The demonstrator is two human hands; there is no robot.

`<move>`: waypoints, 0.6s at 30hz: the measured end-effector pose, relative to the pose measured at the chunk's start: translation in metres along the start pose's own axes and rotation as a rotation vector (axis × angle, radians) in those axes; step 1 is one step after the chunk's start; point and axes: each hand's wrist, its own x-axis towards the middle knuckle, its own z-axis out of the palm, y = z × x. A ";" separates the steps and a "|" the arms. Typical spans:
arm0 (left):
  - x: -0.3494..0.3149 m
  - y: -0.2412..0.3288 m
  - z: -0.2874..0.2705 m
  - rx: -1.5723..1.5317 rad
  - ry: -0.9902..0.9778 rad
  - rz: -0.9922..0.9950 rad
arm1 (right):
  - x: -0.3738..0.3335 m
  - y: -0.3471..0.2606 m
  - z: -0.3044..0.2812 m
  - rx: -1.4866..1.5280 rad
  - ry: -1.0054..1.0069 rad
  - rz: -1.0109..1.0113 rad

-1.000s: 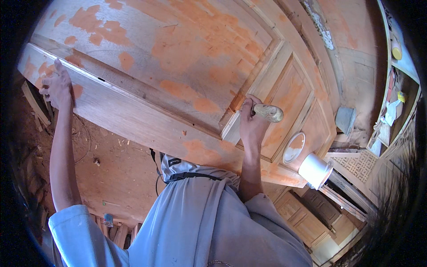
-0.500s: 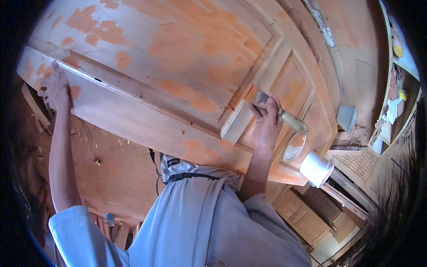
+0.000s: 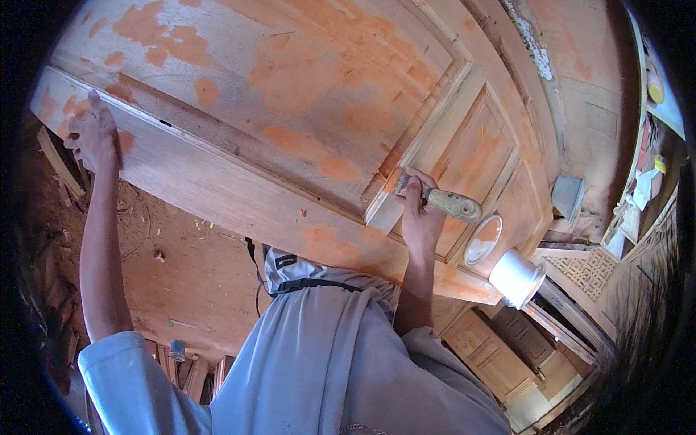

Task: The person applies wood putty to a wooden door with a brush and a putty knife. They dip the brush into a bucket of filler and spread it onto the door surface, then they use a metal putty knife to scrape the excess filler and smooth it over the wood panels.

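Note:
A large panelled wooden door [image 3: 290,80] lies flat before me, patched with orange filler. My left hand [image 3: 94,134] rests on its near left edge, fingers spread on the wood. My right hand [image 3: 420,214] grips a putty knife [image 3: 442,201] with a pale wooden handle. Its blade presses against the moulding at the corner of the big panel.
An open round tin lid [image 3: 484,239] and a white can [image 3: 516,278] sit on the door to the right of my hand. A grey block [image 3: 567,196] lies farther right. Reddish dirt floor [image 3: 181,275] below, stacked wooden panels [image 3: 500,348] at lower right.
My right hand with the putty knife has moved from the small right panel leftward, back to the moulding corner. My left hand stays on the door's edge.

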 end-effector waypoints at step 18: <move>0.001 -0.002 0.003 -0.005 0.023 0.003 | -0.008 -0.008 0.031 -0.028 0.079 -0.100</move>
